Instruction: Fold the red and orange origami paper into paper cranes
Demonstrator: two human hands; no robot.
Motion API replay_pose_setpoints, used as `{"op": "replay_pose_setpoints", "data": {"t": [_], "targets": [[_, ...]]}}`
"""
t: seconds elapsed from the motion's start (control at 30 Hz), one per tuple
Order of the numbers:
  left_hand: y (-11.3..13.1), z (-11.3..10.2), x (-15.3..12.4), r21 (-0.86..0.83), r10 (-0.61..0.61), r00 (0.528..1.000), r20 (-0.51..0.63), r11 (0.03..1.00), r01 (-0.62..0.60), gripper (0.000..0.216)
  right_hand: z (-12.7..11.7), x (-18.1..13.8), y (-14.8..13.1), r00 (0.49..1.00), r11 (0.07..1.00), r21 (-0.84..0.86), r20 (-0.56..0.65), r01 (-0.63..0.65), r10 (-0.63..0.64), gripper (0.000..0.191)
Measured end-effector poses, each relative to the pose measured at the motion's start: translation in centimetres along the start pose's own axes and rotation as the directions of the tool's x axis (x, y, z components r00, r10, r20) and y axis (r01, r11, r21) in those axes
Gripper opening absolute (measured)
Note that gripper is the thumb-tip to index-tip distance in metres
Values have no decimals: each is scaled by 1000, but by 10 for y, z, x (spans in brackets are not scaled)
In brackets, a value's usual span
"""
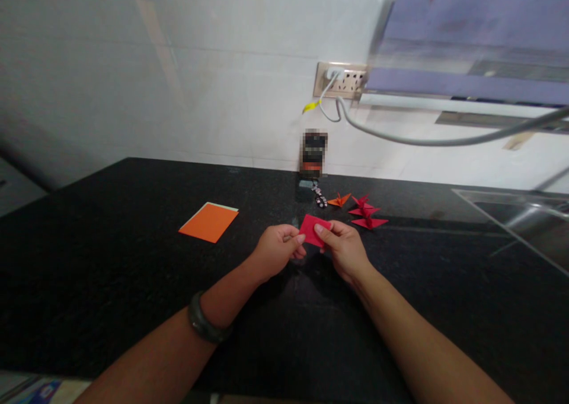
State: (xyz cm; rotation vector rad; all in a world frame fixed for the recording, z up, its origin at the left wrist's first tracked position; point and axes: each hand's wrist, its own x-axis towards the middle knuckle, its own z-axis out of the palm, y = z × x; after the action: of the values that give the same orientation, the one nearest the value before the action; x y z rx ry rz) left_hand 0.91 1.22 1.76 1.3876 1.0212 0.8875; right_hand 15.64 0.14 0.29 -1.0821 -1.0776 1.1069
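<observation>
Both hands pinch a small folded red paper (313, 229) just above the black counter (111, 262). The left hand (276, 251) has thumb and forefinger closed on its left edge, the right hand (344, 250) on its right. It looks light, thin and easily creased, best held by the edges. An orange sheet (208, 221) lies at ten o'clock, folded figures (367, 213) at one.

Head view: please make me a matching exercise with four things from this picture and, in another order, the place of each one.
Things:
1. red paper
2. orange sheet
3. dark bangle
4. red folded figures

Places:
a. around the left wrist
b. lying flat at the left of the black counter
c. on the counter, beyond the right hand
d. pinched between the left hand and the right hand

Pairs: 1-d, 2-b, 3-a, 4-c
</observation>
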Motion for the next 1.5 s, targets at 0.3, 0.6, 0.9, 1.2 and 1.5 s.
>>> {"op": "replay_pose_setpoints", "data": {"t": [0.3,0.6,0.9,1.2,1.5], "targets": [[1,-6,5,-304,-290,953,90,903,303,61,-7,1,-8,877,792,-376,203,481,-436,13],[-3,-7,5,-379,-152,988,39,912,155,24,-3,-1,-4,856,742,-427,262,517,-445,29],[-3,-4,6,-342,-138,987,-88,934,100,21,3,-1,1,996,959,-272,67,78,-62,18],[-6,-7,9,-459,-121,992,-20,883,98,16,5,-1,3,999,988,-147,20,41,-39,15],[-3,-6,6,-486,-123,992,22,866,118,19,4,-2,2,997,990,-122,43,66,-61,13]]}}
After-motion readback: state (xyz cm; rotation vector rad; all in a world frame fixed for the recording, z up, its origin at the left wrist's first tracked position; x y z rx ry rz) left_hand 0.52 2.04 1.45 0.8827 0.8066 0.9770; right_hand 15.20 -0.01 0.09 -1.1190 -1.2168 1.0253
